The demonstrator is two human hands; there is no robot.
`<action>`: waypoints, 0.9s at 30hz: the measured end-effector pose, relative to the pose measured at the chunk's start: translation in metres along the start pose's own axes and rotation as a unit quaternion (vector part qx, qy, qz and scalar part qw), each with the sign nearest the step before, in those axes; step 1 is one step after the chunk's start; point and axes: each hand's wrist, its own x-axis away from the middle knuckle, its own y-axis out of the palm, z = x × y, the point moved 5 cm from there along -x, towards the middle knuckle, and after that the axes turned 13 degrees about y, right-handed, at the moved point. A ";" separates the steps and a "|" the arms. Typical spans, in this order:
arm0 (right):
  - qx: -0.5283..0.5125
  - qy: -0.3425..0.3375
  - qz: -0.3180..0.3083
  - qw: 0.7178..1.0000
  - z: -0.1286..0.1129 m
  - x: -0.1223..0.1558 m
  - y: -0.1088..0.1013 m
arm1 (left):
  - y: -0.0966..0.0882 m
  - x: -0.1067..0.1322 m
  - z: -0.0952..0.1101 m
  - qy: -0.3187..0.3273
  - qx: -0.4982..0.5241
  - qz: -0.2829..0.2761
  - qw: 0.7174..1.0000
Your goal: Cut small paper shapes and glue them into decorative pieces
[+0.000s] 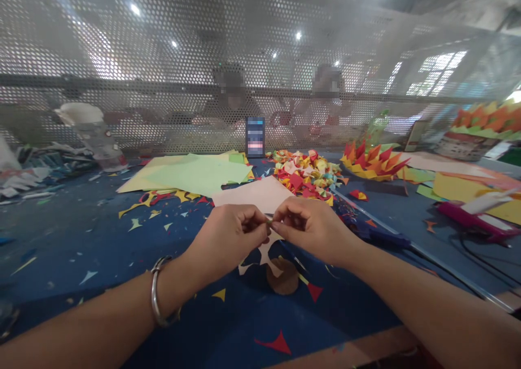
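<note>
My left hand (pixel 234 230) and my right hand (pixel 311 228) meet at the fingertips above the blue table. Both are closed in a pinch on a tiny piece between them, mostly hidden by the fingers and too small to name. Behind and under them lies a pale pink sheet of paper (pixel 254 194) with curved cut-outs along its near edge. Just below the hands is a round brown disc (pixel 284 278), partly overlapped by the pink paper. A bracelet circles my left wrist.
Ahead are a heap of small folded paper pieces (pixel 307 173), light green sheets (pixel 191 171) and a propped phone (pixel 255 137). Rightward lie a blue glue gun (pixel 378 233), a magenta glue gun (pixel 476 220) and a red-orange paper flower (pixel 372 161). A perforated screen stands behind, people beyond.
</note>
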 end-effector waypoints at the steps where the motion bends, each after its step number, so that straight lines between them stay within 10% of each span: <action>1: -0.001 -0.002 0.000 1.000 0.000 0.000 0.000 | 0.000 0.000 0.001 0.002 -0.012 0.000 1.000; 9: 0.006 -0.040 -0.005 0.999 -0.005 0.000 0.001 | -0.001 0.001 0.005 0.025 -0.066 -0.001 0.998; 27: -0.134 0.068 -0.085 0.985 0.005 -0.003 0.003 | 0.005 -0.005 -0.007 -0.008 0.161 -0.112 0.981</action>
